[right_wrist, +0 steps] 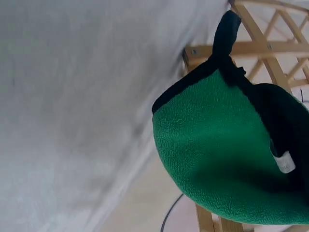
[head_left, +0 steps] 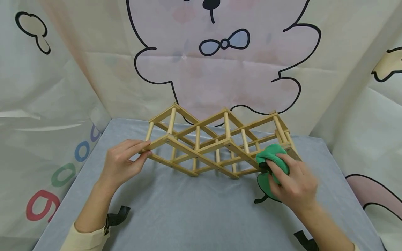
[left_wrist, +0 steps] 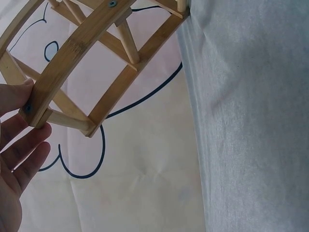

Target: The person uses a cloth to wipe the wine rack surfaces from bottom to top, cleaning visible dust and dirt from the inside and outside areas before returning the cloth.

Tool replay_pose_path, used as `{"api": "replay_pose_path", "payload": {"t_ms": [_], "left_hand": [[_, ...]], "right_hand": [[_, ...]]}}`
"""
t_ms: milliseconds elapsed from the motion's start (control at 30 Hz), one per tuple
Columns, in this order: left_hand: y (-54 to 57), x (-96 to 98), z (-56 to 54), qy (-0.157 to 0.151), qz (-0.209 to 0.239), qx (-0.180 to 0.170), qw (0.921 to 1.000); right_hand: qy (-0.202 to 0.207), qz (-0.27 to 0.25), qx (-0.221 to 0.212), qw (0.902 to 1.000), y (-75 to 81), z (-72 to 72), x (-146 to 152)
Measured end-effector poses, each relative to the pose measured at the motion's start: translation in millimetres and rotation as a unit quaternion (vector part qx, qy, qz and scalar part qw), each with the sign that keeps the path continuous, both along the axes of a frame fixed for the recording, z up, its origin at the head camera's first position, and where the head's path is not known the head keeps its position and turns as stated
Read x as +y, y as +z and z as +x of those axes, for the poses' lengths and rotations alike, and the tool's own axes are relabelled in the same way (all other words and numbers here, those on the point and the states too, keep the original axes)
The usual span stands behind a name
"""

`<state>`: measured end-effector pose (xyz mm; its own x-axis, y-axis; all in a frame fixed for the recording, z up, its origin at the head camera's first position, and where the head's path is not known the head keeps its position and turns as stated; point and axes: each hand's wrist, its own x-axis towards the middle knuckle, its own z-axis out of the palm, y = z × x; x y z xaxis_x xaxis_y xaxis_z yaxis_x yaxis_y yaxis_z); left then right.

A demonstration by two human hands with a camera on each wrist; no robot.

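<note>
A folding wooden lattice rack [head_left: 198, 146] with round dowels stands stretched out across the table. At its left end, my left hand [head_left: 127, 158] pinches the tip of a slat between thumb and fingers; the left wrist view shows the thumb [left_wrist: 21, 94] on the slat. My right hand [head_left: 293, 183] grips a green cloth [head_left: 272, 158] with dark edging and presses it to the rack's right end. In the right wrist view the cloth [right_wrist: 217, 145], its dark loop and a small white tag cover part of the rack [right_wrist: 251, 48]; the right fingers are hidden there.
A blue-grey cloth [head_left: 201, 216] covers the table. Behind it hangs a pale backdrop [head_left: 220, 76] with a cartoon figure, and printed sheets [head_left: 41, 115] line both sides. Black straps [head_left: 117, 216] hang at the wrists.
</note>
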<state>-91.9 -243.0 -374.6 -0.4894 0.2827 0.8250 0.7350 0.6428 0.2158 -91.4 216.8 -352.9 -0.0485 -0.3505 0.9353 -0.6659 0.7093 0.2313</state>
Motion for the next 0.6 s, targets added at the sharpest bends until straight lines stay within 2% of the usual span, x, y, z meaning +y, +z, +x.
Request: {"api": "replay_pose_path", "payload": {"t_ms": [167,333,467,600], "left_hand": [[-1.0,-0.3,0.0,0.001,-0.001,-0.001,1.0000],[-1.2,0.5,-0.5,-0.001,-0.002,0.000,1.0000],[-0.9,0.3,-0.4,0.001,-0.003,0.000,1.0000],[-0.3,-0.7,-0.1,0.003,-0.004,0.000,1.0000]], "right_hand": [[0.015,0.056,-0.042,0.9974,-20.5,2.1,-4],[0.022,0.091,-0.058,0.9939,-33.5,3.9,-10],[0.030,0.094,-0.068,0.9928,-32.4,2.9,-17],[0.040,0.092,-0.060,0.9931,-20.7,1.6,-33]]}}
